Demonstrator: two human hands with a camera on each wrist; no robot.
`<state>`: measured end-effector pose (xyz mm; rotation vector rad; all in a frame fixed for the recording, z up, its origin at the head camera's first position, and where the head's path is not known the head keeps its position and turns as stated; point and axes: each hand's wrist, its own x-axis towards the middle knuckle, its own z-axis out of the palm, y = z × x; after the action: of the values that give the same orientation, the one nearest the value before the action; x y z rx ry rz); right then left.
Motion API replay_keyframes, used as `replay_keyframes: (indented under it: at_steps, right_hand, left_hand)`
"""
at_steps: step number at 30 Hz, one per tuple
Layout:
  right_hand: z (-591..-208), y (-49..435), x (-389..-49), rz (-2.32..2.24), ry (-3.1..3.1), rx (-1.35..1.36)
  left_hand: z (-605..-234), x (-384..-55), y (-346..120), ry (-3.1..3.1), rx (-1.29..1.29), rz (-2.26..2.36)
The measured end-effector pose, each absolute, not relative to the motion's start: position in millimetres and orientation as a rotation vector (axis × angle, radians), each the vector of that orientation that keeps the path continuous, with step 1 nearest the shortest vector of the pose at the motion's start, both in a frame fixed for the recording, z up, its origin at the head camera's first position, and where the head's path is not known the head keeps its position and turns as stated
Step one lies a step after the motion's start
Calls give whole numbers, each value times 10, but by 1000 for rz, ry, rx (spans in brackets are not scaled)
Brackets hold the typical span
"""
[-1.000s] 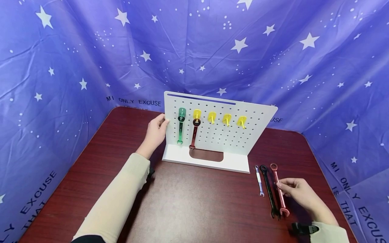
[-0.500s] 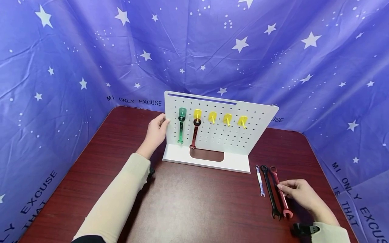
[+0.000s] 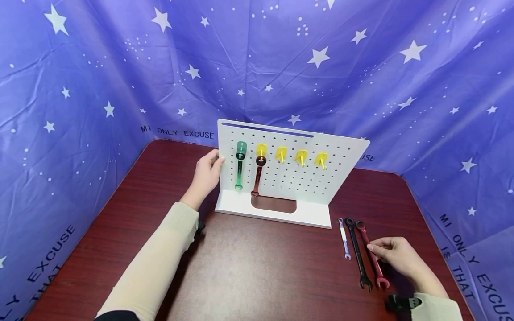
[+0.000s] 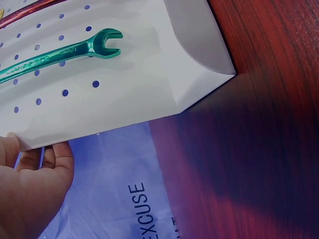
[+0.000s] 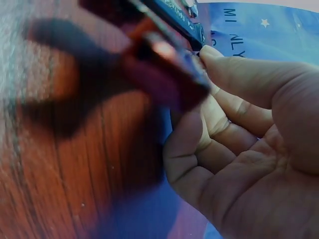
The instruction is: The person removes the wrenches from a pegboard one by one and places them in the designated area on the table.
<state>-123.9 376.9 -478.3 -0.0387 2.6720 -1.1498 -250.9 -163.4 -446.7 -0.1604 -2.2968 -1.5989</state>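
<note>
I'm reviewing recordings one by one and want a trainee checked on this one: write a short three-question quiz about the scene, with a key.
1. True or false: the left grip holds the side edge of the white board.
2. Multiple choice: what does the right grip hold?
A) the black wrench
B) a red wrench
C) the green wrench
3. Count: how many of the hooks on the board have nothing hanging from them?

Key: 1. True. 2. B. 3. Three.
</note>
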Motion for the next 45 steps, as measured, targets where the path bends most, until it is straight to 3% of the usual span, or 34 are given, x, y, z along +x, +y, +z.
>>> replay_keyframes:
  at_steps: [23,45]
  right_hand:
    - [-4797,3789,-1280,-952,2784,-11]
    - [-4717,3489,-1333,-1161,2926,-112]
  left_hand:
    - [-4469,-2521,-1628,-2290,-166,-1594]
    - [-4490,-2534,-1620,-2293,-177,-1601]
